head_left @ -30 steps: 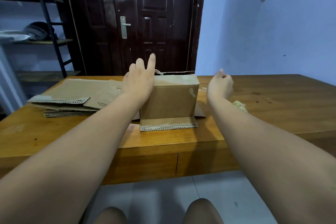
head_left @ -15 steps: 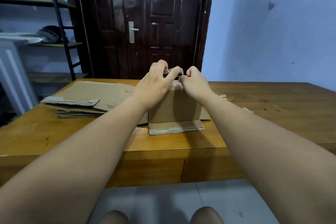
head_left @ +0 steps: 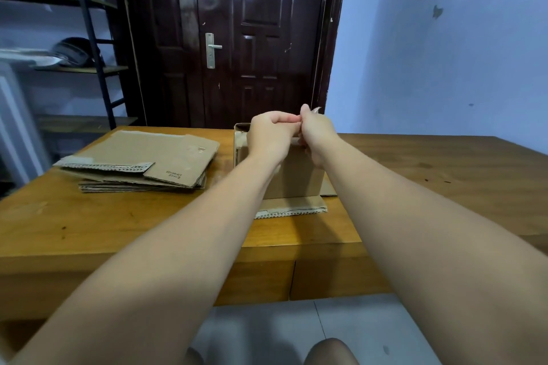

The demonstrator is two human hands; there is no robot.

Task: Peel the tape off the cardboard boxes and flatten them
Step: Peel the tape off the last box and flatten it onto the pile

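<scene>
Head view looks down along two bare forearms to a wooden bench (head_left: 124, 216), where one cardboard box (head_left: 296, 175) stands upright near the middle, its lower flap (head_left: 292, 207) folded out flat on the wood toward the person. Both hands meet over the top edge of the box, touching each other. The left hand (head_left: 271, 135) has its fingers curled, knuckles up, fingertips against the right hand; whether they grip the tape or the box's rim cannot be told. The right hand (head_left: 317, 130) is curled too and pinches a crumpled bit of clear tape (head_left: 315, 110) that sticks up just above its knuckles. To the left of the box, close but apart from it, lies a stack of flattened boxes (head_left: 142, 157), one torn corrugated edge facing the person. Behind the bench stands a dark door (head_left: 237, 38), with a metal shelf (head_left: 89, 68) at its left
</scene>
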